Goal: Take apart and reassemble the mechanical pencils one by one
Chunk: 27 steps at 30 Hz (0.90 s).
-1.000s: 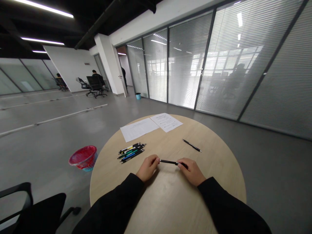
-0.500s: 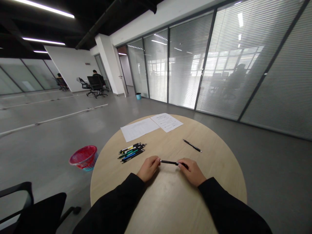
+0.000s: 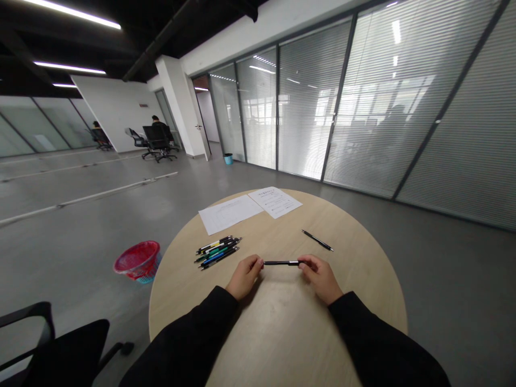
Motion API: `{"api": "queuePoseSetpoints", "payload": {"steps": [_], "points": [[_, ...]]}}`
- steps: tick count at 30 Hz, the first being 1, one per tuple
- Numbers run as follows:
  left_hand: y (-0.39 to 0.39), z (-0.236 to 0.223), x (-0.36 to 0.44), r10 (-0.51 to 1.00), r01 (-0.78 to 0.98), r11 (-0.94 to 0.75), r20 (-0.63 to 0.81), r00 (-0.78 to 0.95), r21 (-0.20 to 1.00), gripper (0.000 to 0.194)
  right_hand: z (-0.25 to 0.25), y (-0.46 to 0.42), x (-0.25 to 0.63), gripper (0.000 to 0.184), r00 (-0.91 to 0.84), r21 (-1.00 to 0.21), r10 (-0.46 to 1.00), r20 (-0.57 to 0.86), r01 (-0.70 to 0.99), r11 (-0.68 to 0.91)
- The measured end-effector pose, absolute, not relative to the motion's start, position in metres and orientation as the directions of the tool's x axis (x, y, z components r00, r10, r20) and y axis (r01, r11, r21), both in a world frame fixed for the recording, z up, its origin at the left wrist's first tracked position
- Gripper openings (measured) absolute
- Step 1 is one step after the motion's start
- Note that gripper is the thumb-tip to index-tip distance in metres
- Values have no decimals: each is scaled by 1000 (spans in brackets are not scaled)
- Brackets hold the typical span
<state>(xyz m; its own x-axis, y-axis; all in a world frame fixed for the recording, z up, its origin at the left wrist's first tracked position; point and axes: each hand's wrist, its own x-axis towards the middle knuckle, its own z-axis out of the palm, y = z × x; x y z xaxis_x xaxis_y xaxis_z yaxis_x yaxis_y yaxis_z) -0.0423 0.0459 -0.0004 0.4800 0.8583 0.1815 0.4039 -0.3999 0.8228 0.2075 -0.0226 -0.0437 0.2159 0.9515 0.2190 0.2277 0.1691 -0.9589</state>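
Note:
My left hand point(image 3: 245, 277) and my right hand point(image 3: 320, 278) hold a slim black pen point(image 3: 281, 263) level between them, one end in each hand. The fingers hide both of its ends. Both hands rest just above the near part of a round light-wood table point(image 3: 282, 328). To the left of my left hand lies a row of several multicoloured pens point(image 3: 217, 252). Another black pen point(image 3: 317, 240) lies apart, beyond my right hand. Two printed paper sheets point(image 3: 229, 214) point(image 3: 275, 202) lie at the far edge.
A red wastebasket point(image 3: 137, 262) stands on the grey floor left of the table. A black office chair point(image 3: 64, 349) is at the near left. Far back, a person point(image 3: 158, 121) sits at black chairs. Glass partitions with blinds run along the right.
The held pen has swung from slanting down to the right to lying level. My right hand has moved slightly farther across the table, and the pen's right end sits deeper in its fingers.

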Motion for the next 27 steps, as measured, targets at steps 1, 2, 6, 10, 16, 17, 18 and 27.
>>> {"api": "queuePoseSetpoints", "payload": {"steps": [1, 2, 6, 10, 16, 17, 18, 27], "points": [[46, -1, -42, 858, 399, -401, 185, 479, 825, 44, -44, -22, 208, 36, 223, -963, 951, 212, 212, 165], [46, -2, -42, 859, 393, -402, 192, 475, 827, 42, -45, -21, 208, 38, 230, -966, 951, 209, 201, 163], [46, -3, -42, 857, 348, -397, 208, 471, 849, 32, -47, -20, 209, 44, 232, -975, 955, 184, 168, 146], [44, -1, -41, 857, 297, -373, 204, 472, 879, 27, -46, -20, 210, 45, 229, -980, 957, 178, 130, 151], [43, 4, -43, 854, 373, -386, 175, 489, 843, 43, -42, -22, 210, 45, 228, -981, 958, 176, 125, 150], [44, 4, -43, 847, 389, -401, 174, 503, 829, 45, -42, -22, 210, 45, 228, -981, 958, 176, 125, 151], [44, 4, -43, 839, 399, -414, 173, 517, 818, 46, -42, -22, 209, 45, 228, -981, 957, 177, 123, 152], [45, 1, -43, 835, 409, -439, 195, 514, 800, 37, -38, -24, 208, 36, 227, -982, 959, 167, 123, 142]]}}
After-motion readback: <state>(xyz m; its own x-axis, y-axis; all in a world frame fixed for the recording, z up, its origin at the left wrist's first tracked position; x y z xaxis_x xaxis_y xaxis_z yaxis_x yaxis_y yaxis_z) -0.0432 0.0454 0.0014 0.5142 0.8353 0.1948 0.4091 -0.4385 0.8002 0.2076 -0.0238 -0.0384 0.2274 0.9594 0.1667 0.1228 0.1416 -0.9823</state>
